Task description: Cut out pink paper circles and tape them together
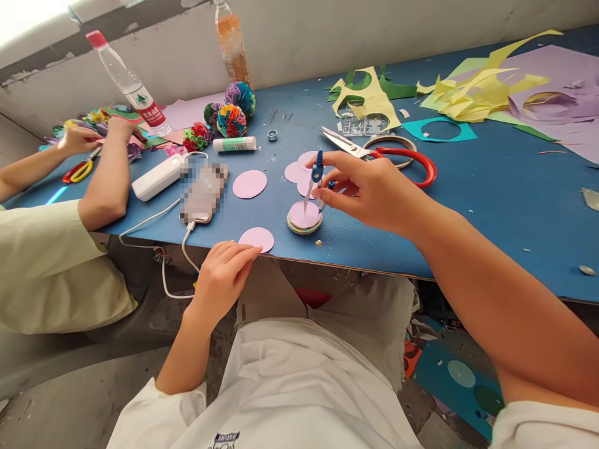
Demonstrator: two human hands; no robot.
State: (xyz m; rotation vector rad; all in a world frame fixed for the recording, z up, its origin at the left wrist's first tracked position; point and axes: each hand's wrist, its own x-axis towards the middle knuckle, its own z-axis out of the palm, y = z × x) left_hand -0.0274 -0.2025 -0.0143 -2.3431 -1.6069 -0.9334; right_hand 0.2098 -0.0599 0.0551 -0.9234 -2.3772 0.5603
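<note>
My right hand [369, 187] is closed around the top of a blue and white drawing compass [317, 171]. Its metal leg comes down onto the pink top disc of a small stack of paper circles [305, 216]. At the table's front edge, my left hand [223, 274] has its fingertips closed at the rim of a pink paper circle [257, 239]; its thumb is partly hidden. Another pink paper circle [249, 184] lies farther back. Several overlapping pink circles [294, 173] lie behind the compass. Red-handled scissors [412, 163] rest beyond my right hand, over a tape roll [403, 147].
A phone [203, 193] is cabled to a white power bank [159, 178] on the left. Behind are a glue stick [234, 144], paper flower balls [231, 120] and two bottles. Yellow paper scraps [486, 96] lie back right. A co-worker's hands [122, 132] work at far left.
</note>
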